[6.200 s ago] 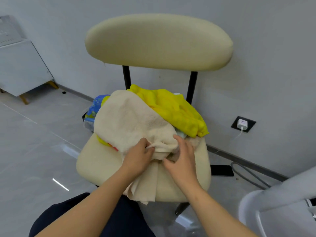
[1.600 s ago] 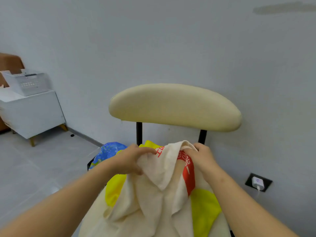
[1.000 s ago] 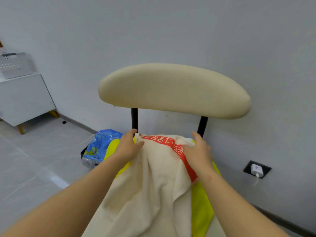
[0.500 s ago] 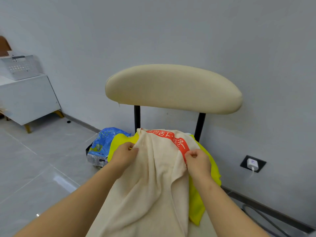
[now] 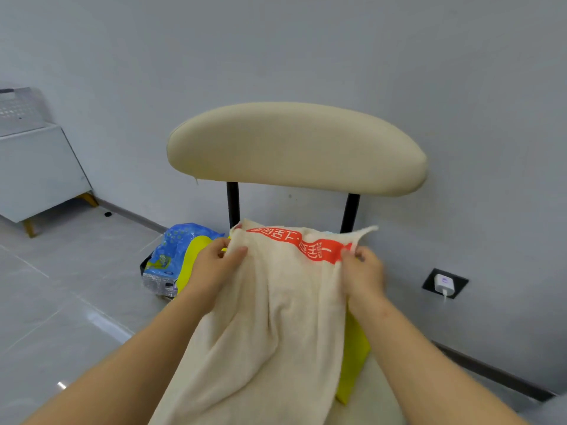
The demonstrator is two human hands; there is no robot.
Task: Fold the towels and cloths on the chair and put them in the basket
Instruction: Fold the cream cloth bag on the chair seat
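A cream towel (image 5: 276,317) with a red printed band along its top edge hangs in front of me, over the seat of a cream padded chair (image 5: 294,148). My left hand (image 5: 214,268) pinches the towel's upper left edge. My right hand (image 5: 363,271) pinches the upper right edge at the red band. Under the towel lies a yellow cloth (image 5: 352,360), showing at both sides. A white perforated basket (image 5: 17,110) stands on a white cabinet (image 5: 36,170) at the far left.
A blue patterned plastic pack (image 5: 171,256) lies on the floor left of the chair. A wall socket with a white charger (image 5: 443,282) is low on the grey wall at right. Grey tiled floor stretches to the left.
My hands have pulled apart along the towel's top edge, spreading the red band wider. The view has shifted slightly.
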